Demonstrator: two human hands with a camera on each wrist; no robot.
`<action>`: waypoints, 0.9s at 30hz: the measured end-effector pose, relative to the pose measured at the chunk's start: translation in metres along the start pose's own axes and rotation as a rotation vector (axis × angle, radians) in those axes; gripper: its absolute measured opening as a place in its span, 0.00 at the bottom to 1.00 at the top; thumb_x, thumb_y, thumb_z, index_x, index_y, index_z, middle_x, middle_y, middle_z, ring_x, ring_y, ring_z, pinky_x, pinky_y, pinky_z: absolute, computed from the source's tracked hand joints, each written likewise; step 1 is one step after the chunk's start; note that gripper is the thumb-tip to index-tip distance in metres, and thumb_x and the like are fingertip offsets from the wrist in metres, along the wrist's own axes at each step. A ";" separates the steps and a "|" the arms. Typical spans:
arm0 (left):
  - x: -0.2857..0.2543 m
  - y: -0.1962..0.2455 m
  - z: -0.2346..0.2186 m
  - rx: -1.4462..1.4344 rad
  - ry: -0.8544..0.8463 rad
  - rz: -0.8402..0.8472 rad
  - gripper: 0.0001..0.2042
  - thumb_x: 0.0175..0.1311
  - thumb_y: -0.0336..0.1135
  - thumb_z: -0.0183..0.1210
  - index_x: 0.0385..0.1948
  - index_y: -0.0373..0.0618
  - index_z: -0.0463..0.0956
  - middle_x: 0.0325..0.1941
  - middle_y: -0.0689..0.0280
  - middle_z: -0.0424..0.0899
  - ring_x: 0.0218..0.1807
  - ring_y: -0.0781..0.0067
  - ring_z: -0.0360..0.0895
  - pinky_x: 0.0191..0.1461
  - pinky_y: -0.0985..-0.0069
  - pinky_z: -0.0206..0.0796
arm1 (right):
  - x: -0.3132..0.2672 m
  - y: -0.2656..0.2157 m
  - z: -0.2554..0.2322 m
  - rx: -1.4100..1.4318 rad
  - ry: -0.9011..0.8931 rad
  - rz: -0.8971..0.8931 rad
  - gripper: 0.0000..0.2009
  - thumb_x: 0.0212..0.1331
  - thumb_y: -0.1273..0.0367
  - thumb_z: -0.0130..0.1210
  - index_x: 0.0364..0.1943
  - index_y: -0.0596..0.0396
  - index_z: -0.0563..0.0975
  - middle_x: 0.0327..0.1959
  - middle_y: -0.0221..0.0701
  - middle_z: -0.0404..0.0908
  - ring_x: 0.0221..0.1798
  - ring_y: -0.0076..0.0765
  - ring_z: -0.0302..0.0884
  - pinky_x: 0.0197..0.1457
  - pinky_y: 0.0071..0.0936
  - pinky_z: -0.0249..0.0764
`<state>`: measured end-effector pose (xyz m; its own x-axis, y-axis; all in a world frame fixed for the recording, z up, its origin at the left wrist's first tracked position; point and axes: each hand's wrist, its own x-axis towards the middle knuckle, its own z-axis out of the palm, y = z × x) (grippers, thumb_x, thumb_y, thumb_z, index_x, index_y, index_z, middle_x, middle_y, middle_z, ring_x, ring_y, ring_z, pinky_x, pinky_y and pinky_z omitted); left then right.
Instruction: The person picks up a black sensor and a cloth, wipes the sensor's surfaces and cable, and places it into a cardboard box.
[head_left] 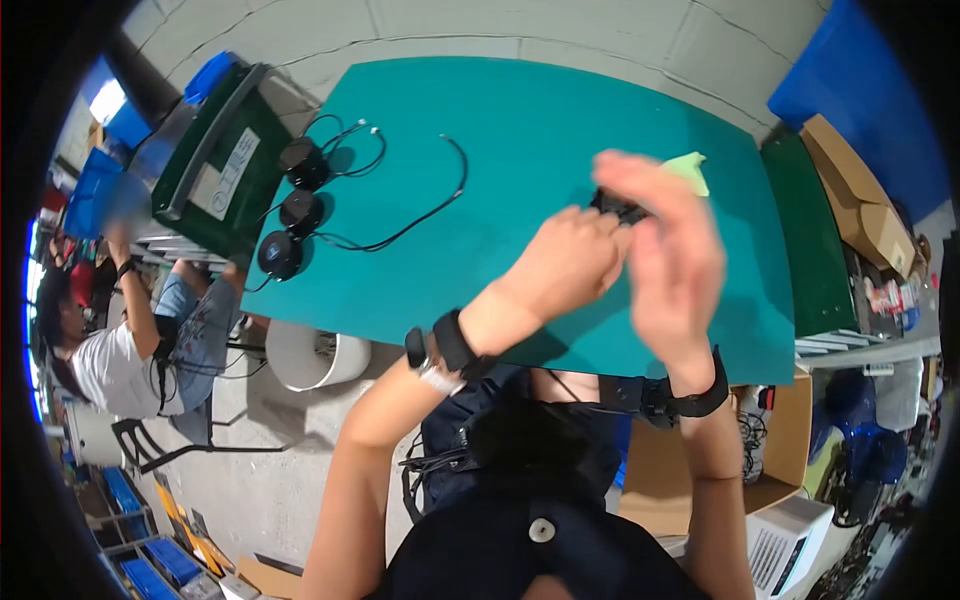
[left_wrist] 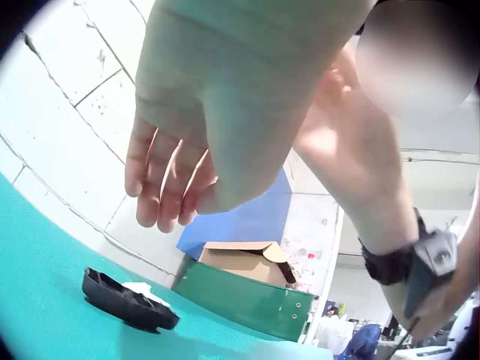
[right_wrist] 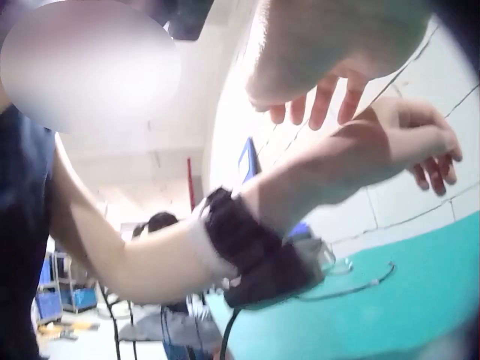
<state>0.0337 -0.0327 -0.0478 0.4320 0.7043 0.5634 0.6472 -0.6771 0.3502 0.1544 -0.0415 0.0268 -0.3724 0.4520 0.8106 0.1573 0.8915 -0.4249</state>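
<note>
Both hands are raised over the teal table, close together. My left hand shows its back in the head view; in the left wrist view its fingers hang loosely bent with nothing in them. The right hand is blurred beside it, fingers extended, and holds nothing. In the right wrist view the left hand appears just beyond the right hand. Below them a black curved plastic piece lies on the table, partly hidden by the hands in the head view. A yellow-green paper lies near it.
Black round devices with cables stand at the table's left, a loose black cable beside them. Green bins flank the table. A white bucket stands below its front edge, a cardboard box at right. Another person sits left.
</note>
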 end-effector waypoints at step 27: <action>-0.081 0.050 -0.025 -0.136 0.210 -0.282 0.09 0.52 0.23 0.58 0.36 0.43 0.79 0.37 0.61 0.82 0.41 0.61 0.78 0.48 0.67 0.66 | -0.073 0.158 -0.043 -0.613 -0.650 0.424 0.40 0.47 0.53 0.64 0.62 0.58 0.61 0.55 0.46 0.70 0.56 0.53 0.68 0.58 0.43 0.66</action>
<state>0.0149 -0.1291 -0.0573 0.1016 0.8177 0.5665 0.6267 -0.4949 0.6019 0.2457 0.0676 -0.0827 -0.5767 0.7962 0.1828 0.7718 0.6044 -0.1977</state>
